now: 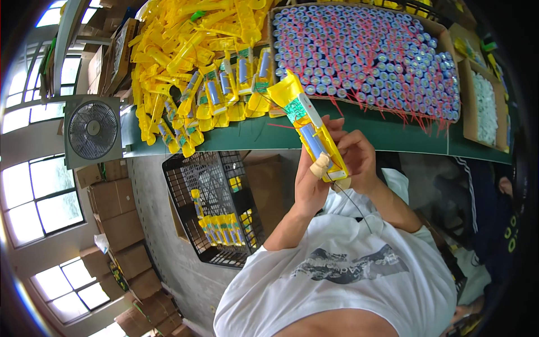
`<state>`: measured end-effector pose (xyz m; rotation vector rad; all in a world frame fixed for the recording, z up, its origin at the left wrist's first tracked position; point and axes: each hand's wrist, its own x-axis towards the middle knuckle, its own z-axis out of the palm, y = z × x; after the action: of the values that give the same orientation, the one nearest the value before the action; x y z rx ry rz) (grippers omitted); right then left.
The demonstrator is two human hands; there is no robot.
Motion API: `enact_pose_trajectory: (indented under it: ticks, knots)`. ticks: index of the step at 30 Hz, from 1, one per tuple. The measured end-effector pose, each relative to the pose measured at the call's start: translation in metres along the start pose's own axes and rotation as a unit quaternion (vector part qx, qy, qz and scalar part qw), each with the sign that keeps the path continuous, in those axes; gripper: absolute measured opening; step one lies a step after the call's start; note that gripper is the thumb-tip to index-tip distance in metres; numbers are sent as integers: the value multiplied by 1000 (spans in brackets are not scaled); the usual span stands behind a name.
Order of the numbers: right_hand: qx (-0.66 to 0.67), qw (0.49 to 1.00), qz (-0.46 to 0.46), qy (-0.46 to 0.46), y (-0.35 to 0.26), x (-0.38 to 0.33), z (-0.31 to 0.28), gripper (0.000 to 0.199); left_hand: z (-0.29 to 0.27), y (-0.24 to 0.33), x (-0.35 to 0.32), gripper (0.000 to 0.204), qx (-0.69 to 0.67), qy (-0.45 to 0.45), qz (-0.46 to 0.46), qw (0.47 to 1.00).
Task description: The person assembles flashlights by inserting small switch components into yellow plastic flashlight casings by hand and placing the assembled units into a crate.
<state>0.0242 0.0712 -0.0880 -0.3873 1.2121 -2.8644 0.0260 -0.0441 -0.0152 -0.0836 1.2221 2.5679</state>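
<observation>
Between my hands is a long yellow plastic housing (330,147), tilted with its far end leaning left. Inside it are a blue cylindrical battery cell (312,140), a green circuit board (294,110) and thin wires; a white strip (310,110) runs along its right edge. My left hand (310,188) is closed around the lower part, its thumb in a beige finger cot pressing near the cell's lower end. My right hand (362,163) has curled fingers against the right side at the lower end; its fingertips are partly hidden. A dark wire (356,205) trails from that end.
The green table (415,139) bears a heap of yellow housings (185,50), several wired ones (213,92), and a carton of blue cells with red wires (365,56). A box of white parts (484,106) stands right. Below left is a black crate (209,168); a fan (92,130) stands beyond.
</observation>
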Motion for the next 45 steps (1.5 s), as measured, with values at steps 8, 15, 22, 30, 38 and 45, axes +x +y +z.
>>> enact_pose_trajectory:
  ticks: [8, 15, 22, 30, 38, 45]
  knots:
    - [202, 975, -52, -80, -43, 2, -39, 66, 47, -28, 12, 77, 159, -94, 92, 979]
    - [56, 994, -66, -70, -56, 6, -40, 78, 70, -38, 21, 43, 56, -9, 74, 996]
    - [28, 999, -39, 8, -60, 3, -35, 74, 65, -47, 28, 35, -10, 42, 131, 990]
    - [20, 995, 54, 77, -64, -2, -28, 56, 57, -47, 42, 35, -39, 133, 148, 979]
    - [-67, 992, 67, 87, -73, 0, -8, 54, 40, -52, 47, 39, -1, 152, 213, 965]
    - [-185, 980, 3, 76, -69, -2, -4, 52, 49, -51, 49, 31, -6, 166, 248, 954]
